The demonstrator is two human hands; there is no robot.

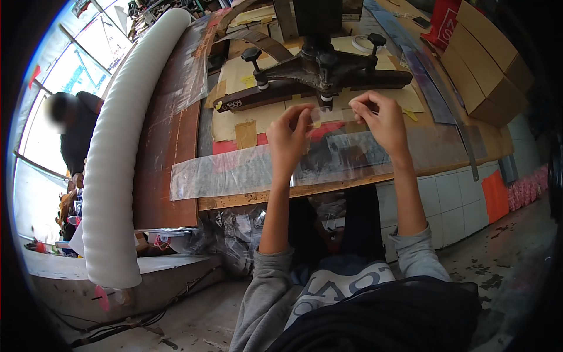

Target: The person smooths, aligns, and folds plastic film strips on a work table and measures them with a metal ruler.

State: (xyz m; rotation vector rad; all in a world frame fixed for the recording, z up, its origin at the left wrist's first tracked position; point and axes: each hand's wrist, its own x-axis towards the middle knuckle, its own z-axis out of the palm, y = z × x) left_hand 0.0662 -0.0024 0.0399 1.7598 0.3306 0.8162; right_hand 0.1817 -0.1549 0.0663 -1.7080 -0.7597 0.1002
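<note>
My left hand [285, 139] and my right hand [385, 125] are raised over the front of the worktable, fingers pinched. Between them stretches a small clear plastic piece [333, 115], gripped at either end; its edges are hard to make out. Just beyond the hands stands a dark metal press [325, 66] with black knobs and a long bar [243, 101] across its foot. Under the hands lie a red sheet [234, 158] and tan card [226, 124] with tape on it. A long clear plastic sheet [231, 171] covers the table's front edge.
A thick white foam roll [120, 152] stands along the left side, beside a brown board [167, 141]. At the right are an open cardboard box [484, 70], a red bag [443, 23] and a metal ruler [463, 135]. Another person [79, 132] is at the far left.
</note>
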